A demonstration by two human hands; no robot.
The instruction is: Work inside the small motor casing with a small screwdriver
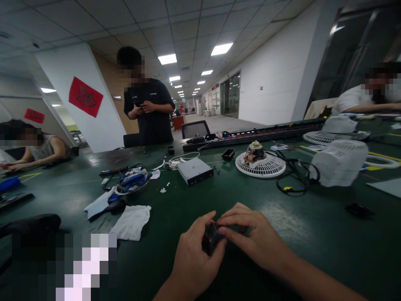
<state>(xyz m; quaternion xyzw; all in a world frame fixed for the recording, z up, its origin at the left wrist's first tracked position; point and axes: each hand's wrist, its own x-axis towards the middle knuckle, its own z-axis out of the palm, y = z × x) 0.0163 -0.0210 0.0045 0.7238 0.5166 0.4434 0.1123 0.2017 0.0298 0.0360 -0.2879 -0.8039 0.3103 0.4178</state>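
Near the front of the green table, my left hand (199,255) is closed around a small dark part (214,235) with a curved, shiny side. Its exact kind does not show, since fingers cover much of it. My right hand (253,236) meets it from the other side, thumb and fingertips pinched at its upper edge. Under the right palm a small dark bit (242,229) is partly visible. Beyond both hands lies a grey disc drive (194,170).
A white fan grille with a motor (260,164), a white fan housing (341,163) and black cables (293,184) occupy the right. At left lie a white cloth (133,222) and a dish with blue cloth (133,182). A person (147,104) stands across the table; others sit at both sides.
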